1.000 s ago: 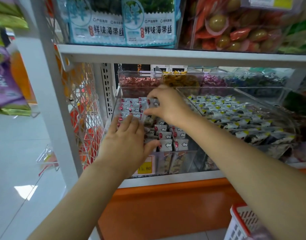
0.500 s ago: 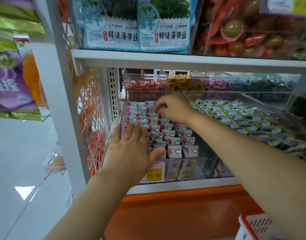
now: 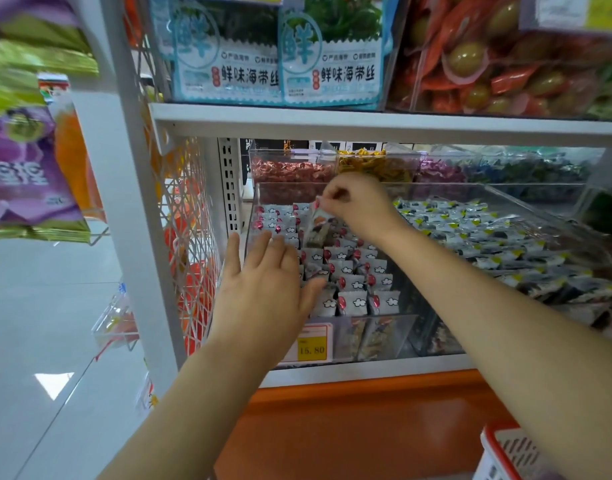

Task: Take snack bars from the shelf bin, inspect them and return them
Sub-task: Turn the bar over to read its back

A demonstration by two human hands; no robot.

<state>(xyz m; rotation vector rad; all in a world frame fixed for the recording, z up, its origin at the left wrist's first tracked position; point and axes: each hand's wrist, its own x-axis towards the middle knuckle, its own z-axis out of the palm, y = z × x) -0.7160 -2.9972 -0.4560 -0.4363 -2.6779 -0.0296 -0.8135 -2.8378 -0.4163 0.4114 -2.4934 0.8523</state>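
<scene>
A clear shelf bin holds several rows of small white snack bars with red and cloud marks. My right hand is over the back of the bin and pinches the top edge of one snack bar, which hangs lifted above the rows. My left hand lies flat with straight fingers on the front left of the bin, covering the bars there. A yellow price tag reading 15.80 sits on the bin's front wall.
A second clear bin of yellow-marked snacks stands to the right. Smaller bins of red and yellow sweets sit behind. The upper shelf hangs close above. A red and white basket is at bottom right.
My right hand has pinched one snack bar and lifted it up out of the rows. My left hand has stayed flat on the front left of the bin.
</scene>
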